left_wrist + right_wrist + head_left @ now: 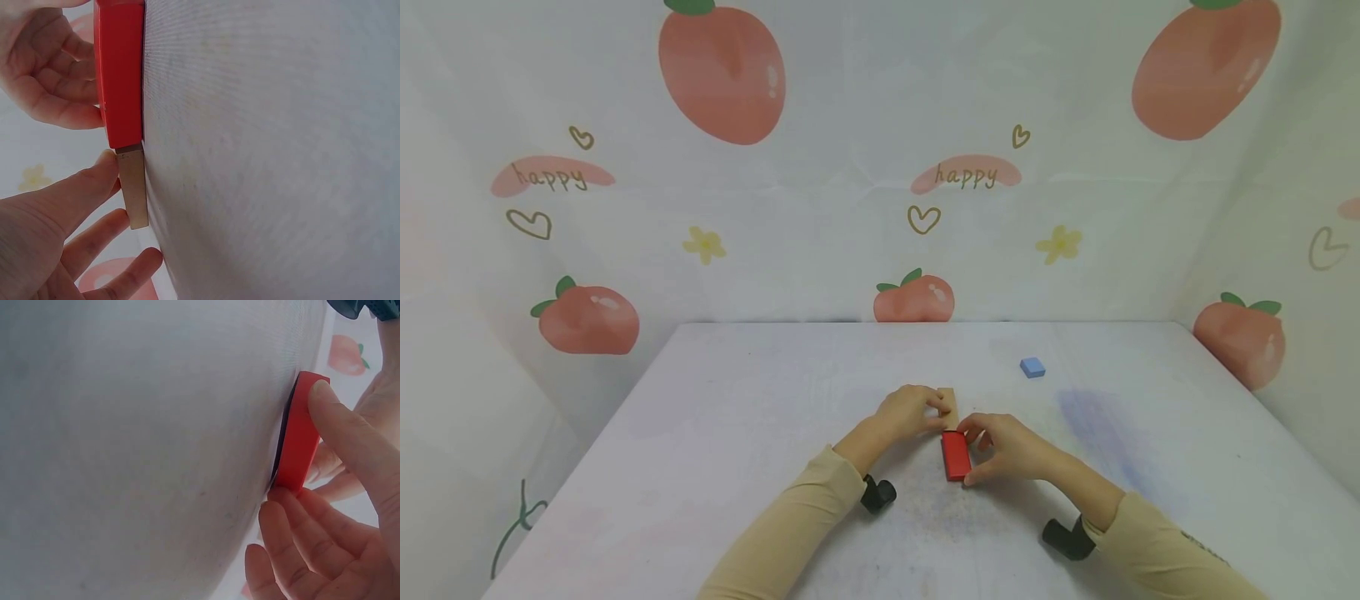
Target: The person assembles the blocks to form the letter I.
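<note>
A red oblong block (956, 456) with a dark underside lies flat on the table, its long side pointing away from me. End to end with it, on the far side, lies a narrow wooden block (950, 407). My left hand (910, 410) holds the wooden block, thumb by the joint with the red one and a finger at the far end, as the left wrist view shows. From the right, my right hand (1011, 447) grips the red block lengthwise, thumb on its near end and fingertips at the far end.
A small blue block (1032, 367) lies farther back on the white table (790, 375), right of both hands. Bluish smudges mark the tabletop on the right. Behind the table hangs a white cloth (820, 250) printed with fruit. Black wrist cameras sit at both cuffs.
</note>
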Demonstrator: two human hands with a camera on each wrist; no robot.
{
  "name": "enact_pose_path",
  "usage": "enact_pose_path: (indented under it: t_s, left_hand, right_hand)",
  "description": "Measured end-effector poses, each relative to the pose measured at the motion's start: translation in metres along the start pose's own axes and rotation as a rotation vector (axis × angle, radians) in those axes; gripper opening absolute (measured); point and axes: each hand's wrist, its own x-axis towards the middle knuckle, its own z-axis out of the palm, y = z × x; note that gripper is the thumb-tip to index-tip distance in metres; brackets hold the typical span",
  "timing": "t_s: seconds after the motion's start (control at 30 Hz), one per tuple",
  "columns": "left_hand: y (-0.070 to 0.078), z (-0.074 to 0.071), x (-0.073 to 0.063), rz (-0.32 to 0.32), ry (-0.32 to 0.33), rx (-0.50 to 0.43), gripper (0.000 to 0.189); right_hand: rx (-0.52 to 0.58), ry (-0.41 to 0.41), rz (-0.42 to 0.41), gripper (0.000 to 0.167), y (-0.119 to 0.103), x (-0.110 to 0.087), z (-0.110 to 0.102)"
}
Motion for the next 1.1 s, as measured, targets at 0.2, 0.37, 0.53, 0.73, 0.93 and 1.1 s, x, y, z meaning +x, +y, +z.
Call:
enact_pose_path:
  t_s: [0.2,0.37,0.53,0.73,0.93,1.1]
  left_hand:
    - [0.0002,0.0,0.0,-0.014,-0.004,-0.009,0.028]
    - [0.0008,-0.0006,-0.0003,-0.017,-0.001,-0.024,0.028]
    - [0.0008,-0.0003,-0.0005,-0.009,0.004,-0.03,0.028]
    - [0.0012,-0.0006,-0.001,-0.014,0.001,-0.03,0.028]
    - [0.0027,-0.0019,-0.0016,-0.016,0.0,-0.024,0.028]
    - [0.0035,-0.0029,-0.0016,-0.014,-0.004,-0.006,0.028]
  right_hand:
    - [-0.011,-0.002,-0.008,0.056,-0.0007,0.001,-0.0003]
    - [0.001,-0.005,0.008,0.056,-0.0015,0.0006,0.0]
    - [0.01,-0.008,0.01,0.056,-0.0032,0.0,-0.0004]
    - [0.012,-0.008,0.006,0.056,-0.0026,-0.0001,0.0001]
    - [0.011,-0.009,0.016,0.056,-0.0016,-0.0001,-0.0001]
    - [0.01,-0.007,0.007,0.055,-0.0033,-0.0016,-0.001]
